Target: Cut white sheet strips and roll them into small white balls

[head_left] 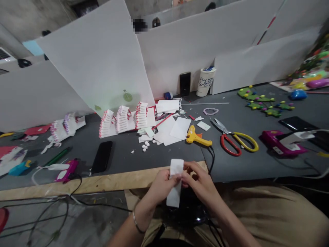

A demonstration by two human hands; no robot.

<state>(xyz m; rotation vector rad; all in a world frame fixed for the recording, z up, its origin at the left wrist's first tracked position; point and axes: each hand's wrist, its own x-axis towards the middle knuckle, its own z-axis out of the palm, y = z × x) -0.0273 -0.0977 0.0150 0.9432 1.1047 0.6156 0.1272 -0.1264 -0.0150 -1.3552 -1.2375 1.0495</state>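
A white paper strip (175, 196) is held upright over my lap, just at the table's front edge. My left hand (164, 183) grips its middle, the thumb lying across the front. At the strip's right edge, my right hand (196, 176) has its fingers curled and pressed close to the paper; whether they pinch it or something small is hidden. Beyond my hands lie a yellow glue gun (197, 136), scissors (226, 132) with red and yellow handles, loose white paper pieces (177, 130) and small white balls (145, 146).
Fanned white pieces with red tips (106, 125) stand at the centre left. A black phone (102, 156) lies nearer me. White boards (180, 44) rise behind, with a paper cup (205, 82) before them. Magenta power blocks (281, 144) and cables lie on both sides.
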